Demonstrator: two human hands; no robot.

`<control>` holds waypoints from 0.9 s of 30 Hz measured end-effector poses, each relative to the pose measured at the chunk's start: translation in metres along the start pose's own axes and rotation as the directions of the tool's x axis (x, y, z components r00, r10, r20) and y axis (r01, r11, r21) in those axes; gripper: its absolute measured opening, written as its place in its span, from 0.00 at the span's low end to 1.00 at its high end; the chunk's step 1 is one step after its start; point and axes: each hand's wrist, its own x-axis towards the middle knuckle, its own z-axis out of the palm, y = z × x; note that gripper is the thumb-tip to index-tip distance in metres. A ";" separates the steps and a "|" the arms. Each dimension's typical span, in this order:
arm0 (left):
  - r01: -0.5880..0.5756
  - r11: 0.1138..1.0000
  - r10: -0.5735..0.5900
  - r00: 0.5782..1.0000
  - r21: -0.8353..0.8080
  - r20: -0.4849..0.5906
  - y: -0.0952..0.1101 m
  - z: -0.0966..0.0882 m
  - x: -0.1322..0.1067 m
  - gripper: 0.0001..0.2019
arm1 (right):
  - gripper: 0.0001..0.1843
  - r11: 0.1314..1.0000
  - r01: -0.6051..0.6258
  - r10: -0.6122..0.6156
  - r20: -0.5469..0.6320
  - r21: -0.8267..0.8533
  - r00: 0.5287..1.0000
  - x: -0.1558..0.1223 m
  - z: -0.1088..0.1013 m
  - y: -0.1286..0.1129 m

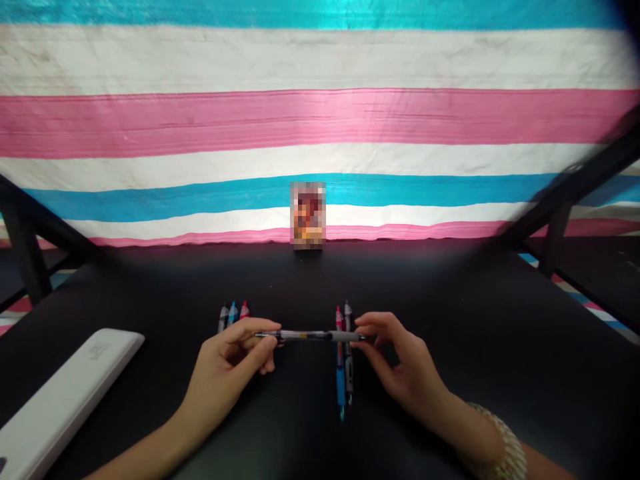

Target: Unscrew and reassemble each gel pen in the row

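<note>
A retractable pen (305,335) with a clear barrel and grey grip is held level above the black table. My left hand (225,367) pinches its left end between thumb and fingers. At the grey-grip end, the thumb and fingertips of my right hand (413,367) close on the tip. Under the held pen, two pens lie side by side: one with a red top and blue grip (341,387), one grey and black (349,380). Behind my left hand the tops of a grey pen (223,319), a blue pen (233,313) and a red pen (245,311) show; their lower parts are hidden.
On the left of the black table (300,440) lies a long white box-like object (70,400). A small blurred picture or box (308,217) stands at the back edge, before a striped sheet (200,127). Black frame bars (575,180) slant up at both sides.
</note>
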 end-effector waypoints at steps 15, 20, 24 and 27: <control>0.008 1.000 -0.008 1.000 0.003 -0.006 -0.001 -0.001 0.001 0.08 | 0.04 0.997 0.033 -0.029 0.063 -0.065 0.998 0.001 -0.002 -0.002; 0.009 1.000 -0.009 1.000 -0.006 0.006 -0.002 -0.001 0.001 0.08 | 0.07 0.995 0.084 -0.075 0.135 -0.061 0.988 0.003 -0.006 -0.006; 0.011 1.000 -0.011 1.000 -0.013 0.008 -0.001 0.000 0.001 0.08 | 0.07 0.995 0.059 -0.053 0.074 -0.081 0.996 0.001 -0.003 -0.004; 0.007 1.000 -0.007 1.000 -0.022 0.015 -0.001 0.000 0.001 0.07 | 0.04 0.991 0.099 -0.090 0.110 -0.086 0.990 0.001 -0.004 -0.004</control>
